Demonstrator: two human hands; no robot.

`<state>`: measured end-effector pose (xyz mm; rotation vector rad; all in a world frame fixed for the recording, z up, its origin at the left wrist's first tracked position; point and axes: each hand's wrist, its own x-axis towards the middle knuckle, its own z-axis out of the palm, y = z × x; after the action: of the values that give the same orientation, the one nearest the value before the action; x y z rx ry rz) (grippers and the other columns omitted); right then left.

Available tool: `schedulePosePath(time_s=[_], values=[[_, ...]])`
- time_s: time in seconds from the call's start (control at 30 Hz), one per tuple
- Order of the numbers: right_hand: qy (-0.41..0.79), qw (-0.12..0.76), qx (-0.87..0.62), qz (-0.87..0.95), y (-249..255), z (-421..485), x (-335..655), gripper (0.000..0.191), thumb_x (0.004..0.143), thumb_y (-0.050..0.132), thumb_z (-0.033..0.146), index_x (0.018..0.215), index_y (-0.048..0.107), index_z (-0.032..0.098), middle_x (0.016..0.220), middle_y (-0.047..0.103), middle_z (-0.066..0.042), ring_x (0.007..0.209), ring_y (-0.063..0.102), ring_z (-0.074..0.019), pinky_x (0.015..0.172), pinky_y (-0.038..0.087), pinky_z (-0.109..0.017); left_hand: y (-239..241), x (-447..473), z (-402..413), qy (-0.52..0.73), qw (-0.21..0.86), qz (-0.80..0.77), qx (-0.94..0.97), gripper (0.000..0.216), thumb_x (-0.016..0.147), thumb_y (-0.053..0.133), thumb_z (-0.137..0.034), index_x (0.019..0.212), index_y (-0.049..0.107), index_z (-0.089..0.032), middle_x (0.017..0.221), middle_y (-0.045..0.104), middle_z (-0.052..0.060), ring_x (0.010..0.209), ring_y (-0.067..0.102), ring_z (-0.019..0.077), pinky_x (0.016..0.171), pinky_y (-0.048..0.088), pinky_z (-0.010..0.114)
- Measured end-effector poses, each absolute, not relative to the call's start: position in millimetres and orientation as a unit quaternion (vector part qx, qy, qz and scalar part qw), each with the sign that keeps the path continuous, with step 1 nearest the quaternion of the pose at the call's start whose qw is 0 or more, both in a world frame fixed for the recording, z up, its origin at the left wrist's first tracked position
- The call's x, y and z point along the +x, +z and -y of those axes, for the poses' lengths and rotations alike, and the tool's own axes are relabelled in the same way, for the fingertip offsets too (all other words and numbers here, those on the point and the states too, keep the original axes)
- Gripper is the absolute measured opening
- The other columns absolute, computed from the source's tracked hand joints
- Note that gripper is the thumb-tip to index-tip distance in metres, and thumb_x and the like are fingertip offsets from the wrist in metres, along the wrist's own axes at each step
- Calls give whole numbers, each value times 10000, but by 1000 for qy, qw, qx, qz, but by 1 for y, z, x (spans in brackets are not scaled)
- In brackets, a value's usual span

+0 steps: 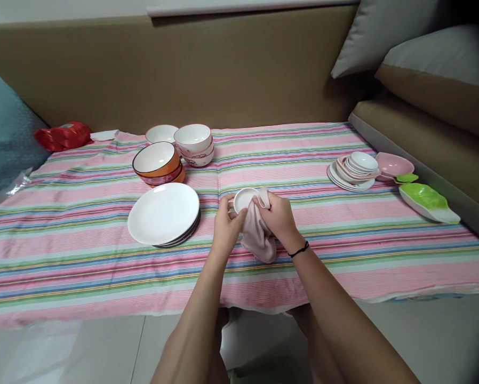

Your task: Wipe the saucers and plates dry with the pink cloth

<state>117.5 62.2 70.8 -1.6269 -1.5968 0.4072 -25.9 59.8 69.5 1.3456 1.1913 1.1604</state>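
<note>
A small white dish [244,199] is held up over the striped cloth, between both hands. My left hand [227,223] grips its left edge, thumb in front and fingers behind. A pale pink cleaning cloth [258,234] hangs from my right hand [279,214], which pinches it against the dish's right rim; part of the rim is hidden under the fabric. Just left of my hands stands a stack of large white plates [164,214]. To the right are a stack of small white bowls and dishes [361,162], a pink bowl [393,165] and a green leaf-shaped dish [428,202].
Orange-rimmed bowls [156,161] and white bowls with red rims [194,140] are stacked at the back left. A red plastic package [63,136] lies farther left. A striped cloth [295,288] covers the seat, with a brown backrest [247,69] behind and cushions [443,80] at right.
</note>
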Motion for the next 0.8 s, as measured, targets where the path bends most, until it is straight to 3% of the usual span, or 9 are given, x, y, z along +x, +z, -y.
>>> schedulePosePath(time_s=[0.1, 0.17, 0.23, 0.33, 0.43, 0.5, 0.63, 0.8], values=[[146, 400, -645, 634, 71, -62, 121, 419, 841, 493, 496, 556, 435, 194, 500, 408, 15, 497, 306, -115, 513, 214, -257, 74, -27, -59, 444, 462, -463, 612, 323, 839, 547, -313, 1140, 603, -208, 987, 661, 39, 661, 573, 124, 553, 408, 215], [127, 381, -647, 648, 72, -61, 122, 469, 856, 464, 527, 528, 415, 196, 490, 404, 9, 494, 298, -118, 519, 205, -267, 76, -28, -59, 445, 439, -445, 641, 311, 881, 492, -318, 1144, 621, -214, 1103, 659, 48, 884, 610, 172, 722, 456, 244], [118, 375, -634, 666, 71, -60, 122, 426, 871, 455, 498, 573, 452, 193, 512, 441, 1, 500, 323, -124, 521, 209, -269, 78, -28, -59, 452, 418, -437, 656, 318, 903, 461, -309, 1163, 617, -215, 1213, 627, 51, 1105, 557, 205, 923, 415, 293], [115, 363, -617, 689, 69, -59, 120, 357, 872, 473, 456, 636, 487, 189, 542, 471, -4, 504, 347, -127, 519, 209, -268, 77, -30, -59, 435, 423, -433, 666, 316, 906, 451, -281, 1169, 612, -214, 1244, 609, 61, 1196, 507, 215, 1027, 347, 335], [100, 332, -634, 691, 68, -58, 117, 409, 875, 459, 476, 581, 443, 193, 497, 411, 7, 475, 292, -120, 508, 178, -276, 74, -32, -59, 428, 458, -446, 639, 362, 847, 533, -251, 1205, 577, -222, 1255, 586, 74, 1109, 557, 221, 933, 430, 334], [108, 344, -633, 685, 68, -58, 116, 382, 881, 445, 461, 606, 443, 195, 506, 412, 11, 475, 295, -121, 502, 181, -271, 72, -33, -58, 439, 483, -464, 599, 456, 779, 611, -236, 1228, 536, -225, 1212, 588, 84, 933, 612, 198, 785, 488, 309], [120, 367, -651, 654, 70, -59, 115, 425, 871, 452, 481, 556, 393, 201, 482, 387, 15, 467, 292, -120, 492, 185, -270, 71, -31, -59, 483, 510, -471, 534, 468, 710, 681, -255, 1147, 524, -201, 1054, 618, 64, 623, 564, 111, 550, 444, 235], [113, 399, -635, 652, 69, -60, 116, 313, 864, 494, 420, 645, 479, 195, 562, 489, -1, 515, 390, -138, 503, 230, -262, 70, -30, -63, 485, 471, -452, 582, 271, 773, 634, -288, 1022, 640, -180, 1053, 661, 73, 754, 588, 154, 628, 444, 250]])
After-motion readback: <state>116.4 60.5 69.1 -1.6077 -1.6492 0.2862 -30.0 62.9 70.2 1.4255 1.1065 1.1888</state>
